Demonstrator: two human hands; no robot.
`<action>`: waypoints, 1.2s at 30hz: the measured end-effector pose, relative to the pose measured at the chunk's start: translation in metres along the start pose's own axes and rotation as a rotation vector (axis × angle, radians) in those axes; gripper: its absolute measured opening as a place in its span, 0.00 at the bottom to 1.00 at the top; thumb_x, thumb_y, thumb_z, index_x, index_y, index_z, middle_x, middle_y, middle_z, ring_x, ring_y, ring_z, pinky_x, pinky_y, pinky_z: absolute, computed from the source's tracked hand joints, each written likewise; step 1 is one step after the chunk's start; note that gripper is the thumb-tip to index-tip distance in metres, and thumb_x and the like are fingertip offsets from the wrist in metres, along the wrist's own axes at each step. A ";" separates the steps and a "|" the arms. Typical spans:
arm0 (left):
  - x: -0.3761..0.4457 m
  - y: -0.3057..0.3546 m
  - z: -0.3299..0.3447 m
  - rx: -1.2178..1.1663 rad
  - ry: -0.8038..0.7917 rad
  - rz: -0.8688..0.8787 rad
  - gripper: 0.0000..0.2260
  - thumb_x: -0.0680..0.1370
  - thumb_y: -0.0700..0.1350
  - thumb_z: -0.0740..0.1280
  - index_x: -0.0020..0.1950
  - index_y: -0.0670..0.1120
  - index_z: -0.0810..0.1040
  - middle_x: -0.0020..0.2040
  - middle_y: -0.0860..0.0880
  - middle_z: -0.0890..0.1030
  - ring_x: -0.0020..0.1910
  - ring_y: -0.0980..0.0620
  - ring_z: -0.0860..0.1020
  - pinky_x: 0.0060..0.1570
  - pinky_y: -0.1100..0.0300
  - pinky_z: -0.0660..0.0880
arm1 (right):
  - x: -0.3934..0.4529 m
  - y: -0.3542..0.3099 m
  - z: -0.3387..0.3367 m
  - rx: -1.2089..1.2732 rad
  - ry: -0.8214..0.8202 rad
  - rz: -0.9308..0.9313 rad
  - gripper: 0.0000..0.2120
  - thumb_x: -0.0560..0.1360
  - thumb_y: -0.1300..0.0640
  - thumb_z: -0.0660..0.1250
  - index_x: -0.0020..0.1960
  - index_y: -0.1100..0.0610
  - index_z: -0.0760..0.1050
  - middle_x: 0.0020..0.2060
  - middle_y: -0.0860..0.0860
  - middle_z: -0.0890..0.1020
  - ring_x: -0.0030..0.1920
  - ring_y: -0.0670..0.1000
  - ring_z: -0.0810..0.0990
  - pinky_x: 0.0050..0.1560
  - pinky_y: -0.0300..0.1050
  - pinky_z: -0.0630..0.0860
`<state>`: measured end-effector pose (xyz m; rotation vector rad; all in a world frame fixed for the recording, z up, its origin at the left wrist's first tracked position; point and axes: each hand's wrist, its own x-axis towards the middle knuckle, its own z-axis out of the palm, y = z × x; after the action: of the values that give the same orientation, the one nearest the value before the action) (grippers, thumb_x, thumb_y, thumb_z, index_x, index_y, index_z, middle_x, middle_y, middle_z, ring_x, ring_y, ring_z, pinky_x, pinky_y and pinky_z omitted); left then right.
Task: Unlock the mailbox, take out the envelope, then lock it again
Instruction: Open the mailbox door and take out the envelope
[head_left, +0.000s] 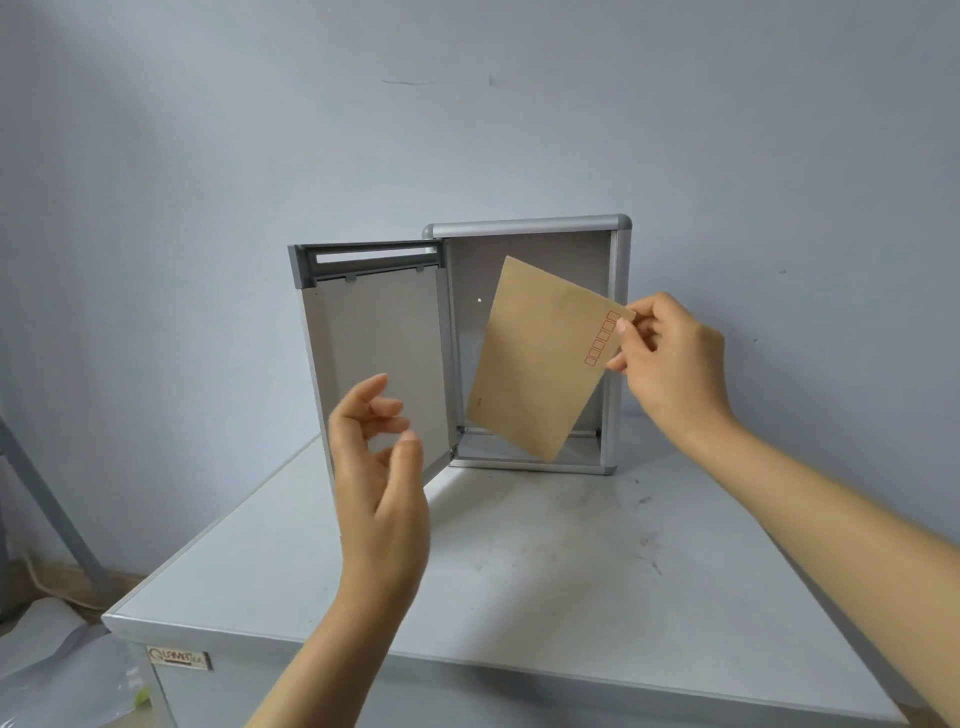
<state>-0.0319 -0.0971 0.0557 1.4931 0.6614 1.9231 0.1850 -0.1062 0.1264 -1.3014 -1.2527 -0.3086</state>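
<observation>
Tan envelope (540, 358) with red printed squares; silver-grey mailbox (530, 228); scuffed white cabinet top (519, 571); pale blue wall (467, 104).

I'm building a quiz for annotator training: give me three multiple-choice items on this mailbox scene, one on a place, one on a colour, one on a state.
1. Where does the mailbox stand?
A. on the floor
B. on the white table
C. mounted on the wall

2. What colour is the envelope?
A. white
B. blue
C. brown

3. How is the mailbox door?
A. swung open
B. shut
C. taken off

Answers:
1 B, its base rests on the tabletop.
2 C, it is plain brown paper with small red boxes.
3 A, it hangs open to the left, beyond the empty left hand, while the right hand pinches the envelope.
</observation>
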 end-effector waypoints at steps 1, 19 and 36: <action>-0.002 -0.002 0.003 0.008 -0.032 -0.049 0.18 0.72 0.39 0.57 0.54 0.62 0.70 0.48 0.55 0.72 0.43 0.65 0.73 0.44 0.70 0.73 | -0.002 -0.001 -0.003 0.019 0.006 0.025 0.05 0.75 0.63 0.61 0.41 0.57 0.72 0.31 0.51 0.78 0.30 0.49 0.81 0.35 0.42 0.78; -0.013 -0.026 0.015 0.216 -0.424 -0.563 0.26 0.76 0.38 0.57 0.72 0.55 0.62 0.65 0.56 0.73 0.59 0.57 0.73 0.43 0.68 0.66 | -0.035 -0.008 -0.046 0.315 0.039 0.279 0.10 0.76 0.61 0.61 0.37 0.52 0.73 0.33 0.51 0.83 0.30 0.50 0.83 0.34 0.41 0.81; -0.005 -0.043 0.001 0.401 -0.358 -0.485 0.28 0.73 0.31 0.54 0.70 0.52 0.67 0.43 0.43 0.75 0.43 0.44 0.76 0.43 0.52 0.73 | -0.085 0.034 -0.057 0.193 -0.212 0.514 0.05 0.74 0.64 0.64 0.39 0.58 0.74 0.32 0.56 0.82 0.31 0.55 0.81 0.34 0.46 0.76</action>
<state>-0.0235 -0.0712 0.0219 1.6646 1.1597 1.1668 0.2087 -0.1807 0.0521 -1.4584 -1.0433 0.3150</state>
